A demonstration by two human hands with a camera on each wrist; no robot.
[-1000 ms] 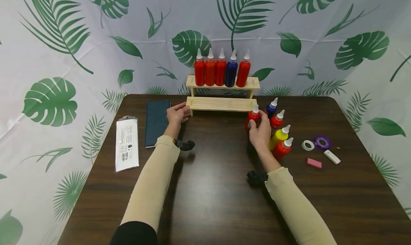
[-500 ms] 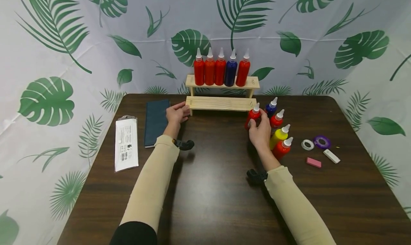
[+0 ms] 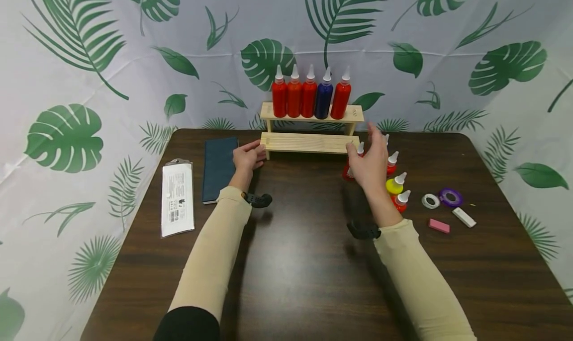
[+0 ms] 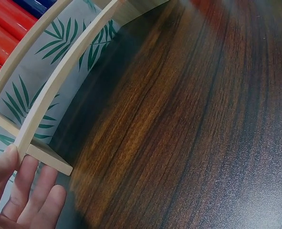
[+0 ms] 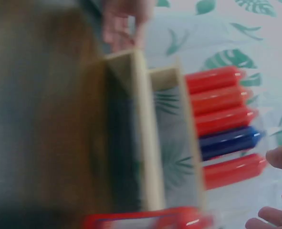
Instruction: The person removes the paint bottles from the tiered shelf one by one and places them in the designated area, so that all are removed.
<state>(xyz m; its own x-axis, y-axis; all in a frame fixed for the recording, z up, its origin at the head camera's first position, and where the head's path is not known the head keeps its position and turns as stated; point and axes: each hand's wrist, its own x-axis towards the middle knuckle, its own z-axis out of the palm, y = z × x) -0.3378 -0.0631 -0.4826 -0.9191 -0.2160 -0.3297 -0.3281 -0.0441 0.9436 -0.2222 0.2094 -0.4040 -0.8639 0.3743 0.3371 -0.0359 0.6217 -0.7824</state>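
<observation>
Up and rightward: my right grip (image 3: 367, 167) has let go of the red bottle (image 3: 347, 172) since half a second ago, when thumb and fingers were curled round it. Bottle itself has kept its place, standing on the dark surface (image 3: 295, 271) just in front of the right end of the lower tier (image 3: 309, 142) of the wooden rack.

Key relation, as I judge it: bottle lies to the left of my right palm and below it, nozzle showing between thumb and fingers. Long axis upright. Right grip by far the nearer; left is across at the rack's other end.

State of grips: right spread wide, thumb well apart from the fingers, nothing held; wrist view shows a gap to the bottle, though that view is blurred. Left grip (image 3: 247, 159) pinches the lower tier's left end, thumb above, fingers beneath; unchanged.

Also unchanged: row of five bottles (image 3: 309, 100) on the upper tier, four red to orange-red, one blue. Newly covered: my right hand now hides more of the loose bottles to its right, the yellow bottle (image 3: 395, 186) among them, mostly cap and shoulder left showing.
</observation>
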